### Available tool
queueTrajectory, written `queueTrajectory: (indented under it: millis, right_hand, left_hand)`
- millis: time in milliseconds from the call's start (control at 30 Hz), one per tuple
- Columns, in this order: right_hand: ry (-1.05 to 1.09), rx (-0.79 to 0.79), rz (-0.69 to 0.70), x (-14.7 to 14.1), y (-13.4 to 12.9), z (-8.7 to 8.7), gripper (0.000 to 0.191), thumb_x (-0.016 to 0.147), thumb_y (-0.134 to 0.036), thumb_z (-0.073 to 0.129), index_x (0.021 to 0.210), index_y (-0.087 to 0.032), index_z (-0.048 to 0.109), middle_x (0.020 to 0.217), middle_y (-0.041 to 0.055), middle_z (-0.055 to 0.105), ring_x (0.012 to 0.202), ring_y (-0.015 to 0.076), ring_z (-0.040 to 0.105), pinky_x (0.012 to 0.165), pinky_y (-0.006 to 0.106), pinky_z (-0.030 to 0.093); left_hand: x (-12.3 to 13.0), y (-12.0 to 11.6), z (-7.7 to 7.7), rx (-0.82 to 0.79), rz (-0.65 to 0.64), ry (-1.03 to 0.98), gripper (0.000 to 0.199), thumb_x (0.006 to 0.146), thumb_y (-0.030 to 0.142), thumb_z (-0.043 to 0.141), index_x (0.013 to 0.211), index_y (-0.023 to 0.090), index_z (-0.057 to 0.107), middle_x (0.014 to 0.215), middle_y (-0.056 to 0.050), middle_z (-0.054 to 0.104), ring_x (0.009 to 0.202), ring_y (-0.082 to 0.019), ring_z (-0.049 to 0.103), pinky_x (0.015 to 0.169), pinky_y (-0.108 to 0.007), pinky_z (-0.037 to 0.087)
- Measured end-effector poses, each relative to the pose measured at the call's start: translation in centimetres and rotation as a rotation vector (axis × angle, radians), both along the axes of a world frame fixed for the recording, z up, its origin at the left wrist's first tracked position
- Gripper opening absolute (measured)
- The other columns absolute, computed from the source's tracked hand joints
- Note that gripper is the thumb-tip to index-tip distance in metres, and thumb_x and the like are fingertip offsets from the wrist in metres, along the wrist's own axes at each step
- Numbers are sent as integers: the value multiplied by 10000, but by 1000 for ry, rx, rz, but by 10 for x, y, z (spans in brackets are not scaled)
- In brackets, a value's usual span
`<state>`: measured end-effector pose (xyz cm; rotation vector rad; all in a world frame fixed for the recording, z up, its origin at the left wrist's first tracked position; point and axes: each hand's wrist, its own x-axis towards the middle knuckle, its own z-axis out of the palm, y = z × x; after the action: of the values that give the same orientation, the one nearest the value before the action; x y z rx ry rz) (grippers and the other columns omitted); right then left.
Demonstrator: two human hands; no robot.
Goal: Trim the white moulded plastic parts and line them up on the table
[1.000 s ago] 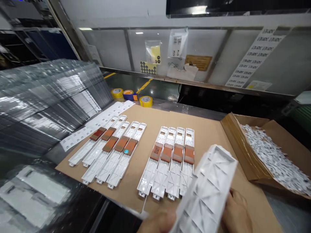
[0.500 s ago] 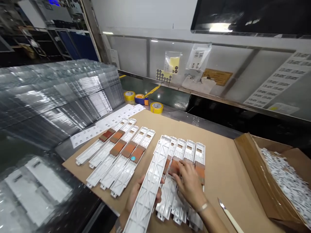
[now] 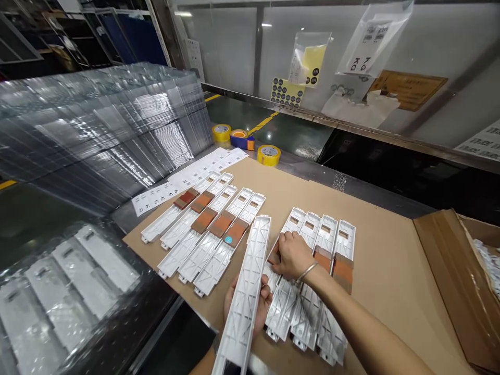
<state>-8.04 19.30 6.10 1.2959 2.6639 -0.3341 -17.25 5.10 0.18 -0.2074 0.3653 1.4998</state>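
Note:
My left hand (image 3: 265, 297) is wrapped round a long white ribbed plastic strip (image 3: 247, 281), which slants upright without an orange piece on it. My right hand (image 3: 292, 253) is closed over the leftmost strip of the right-hand row, its fingertips pinching an orange-brown piece (image 3: 275, 255) there. Beside it, more white strips (image 3: 326, 225) lie side by side, with orange-brown pieces (image 3: 343, 271) across the two at the right. To the left, several strips (image 3: 167, 223) lie slanted, each with an orange-brown piece (image 3: 222, 223) across it; one bears a round blue sticker (image 3: 228, 239).
Brown cardboard (image 3: 375, 250) covers the table. An open carton (image 3: 449, 271) stands at the right. Yellow tape rolls (image 3: 269, 155) and a label sheet (image 3: 187, 174) lie behind. At left are stacked clear trays (image 3: 105, 135) and wrapped white parts (image 3: 58, 281).
My right hand has moved left to the leftmost strip of the right-hand row, and its fingers have closed. My left hand still holds the white strip. The view has shifted right and closer.

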Motion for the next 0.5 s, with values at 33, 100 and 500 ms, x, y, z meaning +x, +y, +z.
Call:
queueTrajectory:
  millis: [33,100,500]
  right_hand:
    - [-4,-25,4,-1,2,1,458,607,-381,678,934,-77,578,942,157,561,915,289,474,781,371,376]
    - [-4,-80,7,-1,7,2,436,592,-352,701,917,-93,570,966,139,553,944,274,473,800,374,374]
    - [405,-751,-131,33,59,16,257,870,-389,557,931,-141,586,895,13,596,766,138,578,701,320,484]
  left_hand:
    - [1,1,1,-8,4,-2,302,754,401,567,832,131,679,836,-92,636,645,-137,520,730,-287,410]
    - [4,3,2,-22,11,-2,298,758,396,556,814,129,677,814,-101,635,633,-140,516,714,-284,406]
    - [7,-1,-3,-26,10,21,268,698,391,627,777,142,688,805,-103,653,650,-147,543,706,-278,424]
